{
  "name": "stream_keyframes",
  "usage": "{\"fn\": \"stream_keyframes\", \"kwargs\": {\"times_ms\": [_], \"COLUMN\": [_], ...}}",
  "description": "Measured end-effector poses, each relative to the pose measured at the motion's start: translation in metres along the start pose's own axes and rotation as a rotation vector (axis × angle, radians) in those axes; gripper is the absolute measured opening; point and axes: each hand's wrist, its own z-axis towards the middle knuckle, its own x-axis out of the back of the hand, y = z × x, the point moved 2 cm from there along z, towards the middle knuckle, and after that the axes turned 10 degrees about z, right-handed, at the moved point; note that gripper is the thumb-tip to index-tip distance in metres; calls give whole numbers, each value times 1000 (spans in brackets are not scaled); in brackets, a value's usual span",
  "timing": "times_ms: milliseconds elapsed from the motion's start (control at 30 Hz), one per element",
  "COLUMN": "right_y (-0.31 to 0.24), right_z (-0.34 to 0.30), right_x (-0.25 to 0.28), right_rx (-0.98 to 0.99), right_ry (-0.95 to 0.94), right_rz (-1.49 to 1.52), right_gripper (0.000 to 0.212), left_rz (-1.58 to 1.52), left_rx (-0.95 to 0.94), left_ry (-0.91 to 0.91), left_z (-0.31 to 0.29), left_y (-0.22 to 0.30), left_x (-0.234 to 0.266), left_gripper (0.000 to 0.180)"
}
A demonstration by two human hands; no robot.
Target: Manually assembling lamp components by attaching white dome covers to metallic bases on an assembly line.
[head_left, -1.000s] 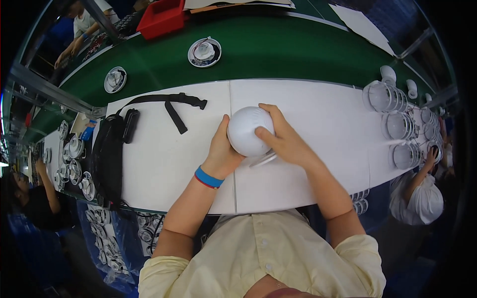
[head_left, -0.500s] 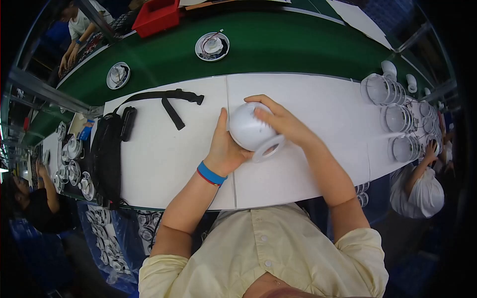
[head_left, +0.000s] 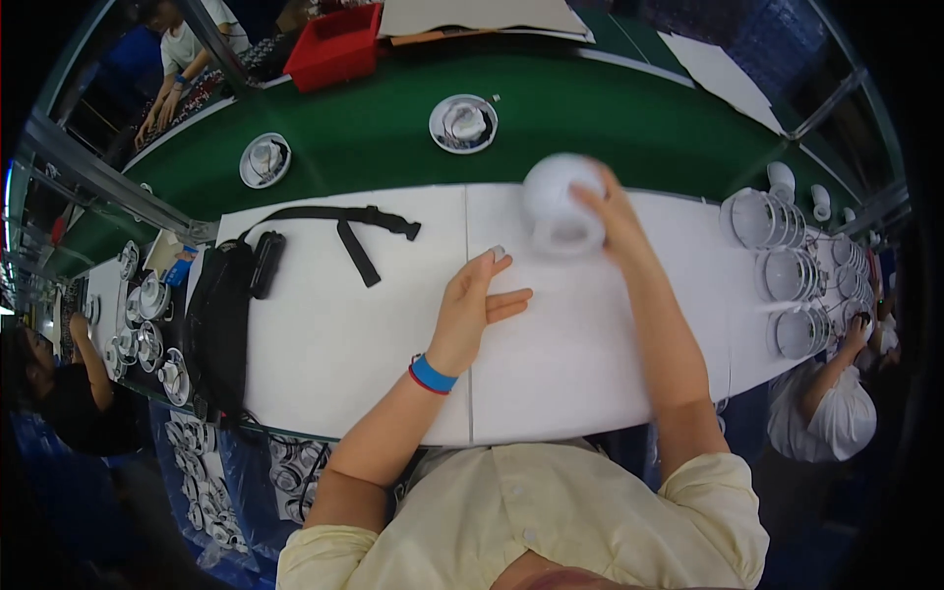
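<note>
**A:** Right hand (head_left: pixel 619 218) first! Its fingers are curled around the side of a smooth, glossy white ball (head_left: pixel 553 187) with a ring-shaped white collar at its lower end, all a bit blurred!

**B:** And where is that ball?

**A:** Up near the far edge of the white-topped counter (head_left: pixel 393 364), to the right of the seam. Whether it touches the top, I can't tell.

**B:** The left hand (head_left: pixel 458 320)?

**A:** Clear of the ball, just nearer the body, fingers apart and gripping nothing I can make out! There's a small greyish patch at one fingertip, too small to name. A blue wristband (head_left: pixel 431 376) circles that wrist.

**B:** Further out, on the left, lies a black fabric waist bag (head_left: pixel 218 329), its strap curving over the counter!

**A:** To the right, clear round cups (head_left: pixel 787 275) stand in rows!

**B:** Beyond the counter runs a green belt (head_left: pixel 359 128), carrying two white round dishes (head_left: pixel 463 124) with parts inside, and past them, a red plastic bin (head_left: pixel 334 49)!

**A:** Far right, a co-worker in white (head_left: pixel 824 413)!
</note>
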Motion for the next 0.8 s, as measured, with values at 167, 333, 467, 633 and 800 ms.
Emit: {"fn": "stream_keyframes", "kwargs": {"times_ms": [167,333,467,633,800], "right_y": [-17,-25,-4,54,72], "right_z": [136,162,141,159,83], "right_x": [85,81,-5,-37,-72], "right_rx": [184,264,577,-215,-65], "right_ry": [440,614,320,-136,-261], "right_rz": [-129,-862,-592,-86,18], "right_gripper": [92,93,56,32,14], "left_rz": [121,138,209,308,614], "left_rx": [16,-20,-79,-154,-560], "left_ry": [29,63,5,33,392], "left_z": [6,-1,-1,4,0], "left_y": [-19,-14,-15,-24,0], "left_x": [1,5,-1,4,12], "left_gripper": [58,47,45,42,40]}}
